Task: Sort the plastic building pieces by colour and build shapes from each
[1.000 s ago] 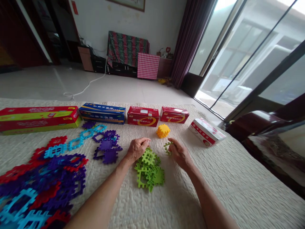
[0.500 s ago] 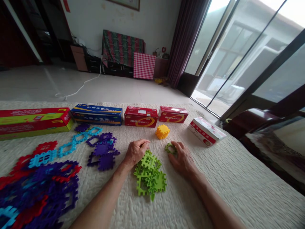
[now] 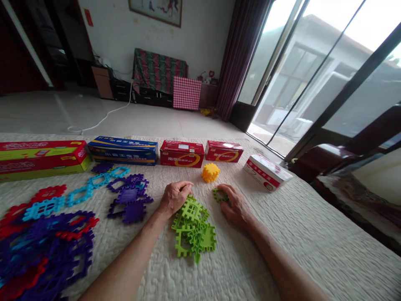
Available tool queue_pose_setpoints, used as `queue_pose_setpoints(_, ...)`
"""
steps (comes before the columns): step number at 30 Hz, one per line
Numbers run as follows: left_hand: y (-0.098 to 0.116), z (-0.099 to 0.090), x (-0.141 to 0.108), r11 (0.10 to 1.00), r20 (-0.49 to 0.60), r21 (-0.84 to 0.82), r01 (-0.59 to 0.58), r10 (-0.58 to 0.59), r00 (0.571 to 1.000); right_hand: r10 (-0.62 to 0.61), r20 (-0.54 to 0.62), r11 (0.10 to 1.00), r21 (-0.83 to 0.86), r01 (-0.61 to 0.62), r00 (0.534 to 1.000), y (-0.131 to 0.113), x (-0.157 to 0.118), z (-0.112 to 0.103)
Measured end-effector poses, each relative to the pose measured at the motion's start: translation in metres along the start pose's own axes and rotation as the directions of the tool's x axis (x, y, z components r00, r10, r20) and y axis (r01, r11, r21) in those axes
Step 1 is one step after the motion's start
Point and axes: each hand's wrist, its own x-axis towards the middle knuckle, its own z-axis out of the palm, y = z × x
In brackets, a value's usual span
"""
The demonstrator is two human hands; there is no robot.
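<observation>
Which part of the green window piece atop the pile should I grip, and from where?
Probably pinch the green window piece by its toothed right edge, coming from the right and slightly above. It is a thin plate lying atop the green pile, and the left hand is close by its far-left side.

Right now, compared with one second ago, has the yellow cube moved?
No. The yellow cube still sits just before the left end of the smaller red box behind it.

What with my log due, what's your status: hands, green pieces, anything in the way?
Right hand touching single green piece. Left hand beside green pile's far end, grip unclear. Yellow cube beyond, blocking neither hand.
</observation>
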Motion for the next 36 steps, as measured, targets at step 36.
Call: queue_pose_setpoints(36, 0.000, -0.003, 0.001, 0.998, -0.052, -0.061, -0.004, 0.001, 0.999, -0.068, 0.068, 0.985, 0.161, 0.056, 0.995, -0.095, -0.005, 0.027)
